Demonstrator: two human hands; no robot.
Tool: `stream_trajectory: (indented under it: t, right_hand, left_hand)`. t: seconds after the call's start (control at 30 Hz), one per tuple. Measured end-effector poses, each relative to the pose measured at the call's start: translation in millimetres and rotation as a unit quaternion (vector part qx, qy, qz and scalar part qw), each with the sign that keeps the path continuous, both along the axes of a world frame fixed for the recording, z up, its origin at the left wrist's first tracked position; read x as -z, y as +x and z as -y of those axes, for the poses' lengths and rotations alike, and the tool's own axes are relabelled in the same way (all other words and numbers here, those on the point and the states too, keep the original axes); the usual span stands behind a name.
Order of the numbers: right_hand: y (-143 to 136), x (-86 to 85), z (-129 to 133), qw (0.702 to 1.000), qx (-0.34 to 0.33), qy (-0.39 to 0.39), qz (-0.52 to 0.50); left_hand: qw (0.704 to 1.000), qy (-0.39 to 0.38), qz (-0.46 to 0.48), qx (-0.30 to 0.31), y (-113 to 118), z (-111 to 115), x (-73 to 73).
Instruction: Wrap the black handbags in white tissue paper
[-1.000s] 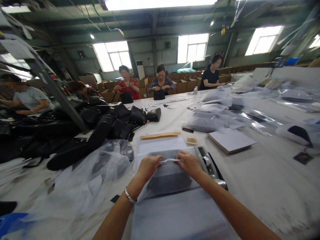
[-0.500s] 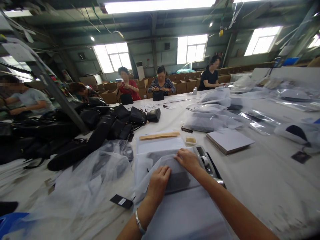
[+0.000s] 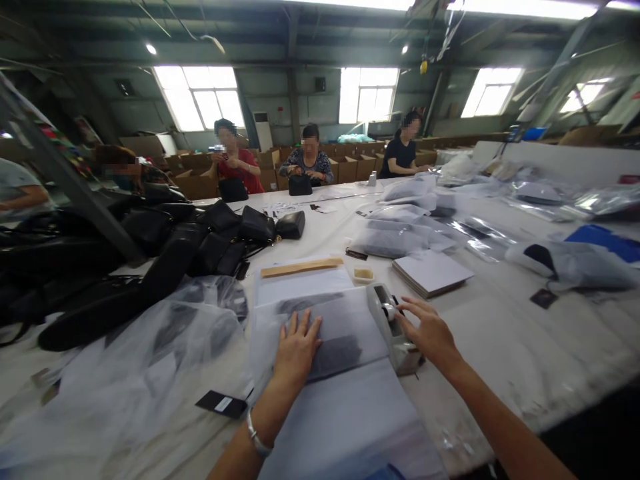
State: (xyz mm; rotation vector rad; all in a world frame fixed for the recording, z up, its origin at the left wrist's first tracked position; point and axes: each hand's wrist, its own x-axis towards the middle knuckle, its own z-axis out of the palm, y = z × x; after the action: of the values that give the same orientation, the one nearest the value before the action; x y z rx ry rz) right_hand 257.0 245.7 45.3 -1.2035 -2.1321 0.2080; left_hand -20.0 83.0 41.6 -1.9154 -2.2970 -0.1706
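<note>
My left hand lies flat with its fingers spread on a frosted, see-through bag. A dark, flat item shows through the film under and beside that hand; its kind is hard to make out. Over on the right, my right hand is at a grey tape dispenser, its fingers apart around the tape roll side. Whether a fingertip touches the tape cannot be made out. Beneath the bag lies a stack of white, translucent sheets or bags. A black tag sits left of my wrist.
Black handbags are heaped at the left by a slanting metal post. Crumpled clear film spreads in front of them. White boards and wrapped packages lie right. Several co-workers sit across the table, one in red.
My right hand has left the bag and moved right to the tape dispenser. My left hand has flattened and spread on the bag. The view has turned to the right.
</note>
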Motion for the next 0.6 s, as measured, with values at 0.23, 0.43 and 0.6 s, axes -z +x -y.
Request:
stream_trajectory:
  t: [0.23, 0.43, 0.6]
  right_hand:
    - [29, 13.0, 33, 0.971, 0.066, -0.223, -0.055]
    - [17, 13.0, 48, 0.893, 0.054, -0.379, -0.235]
    - [10, -1.6, 63, 0.884, 0.075, -0.327, -0.327]
  left_hand:
    - [1.000, 0.001, 0.010, 0.025, -11, 0, 10.3]
    - [1.000, -0.004, 0.013, 0.014, -8, 1, 10.7]
    - [1.000, -0.007, 0.018, 0.015, -7, 2, 8.8]
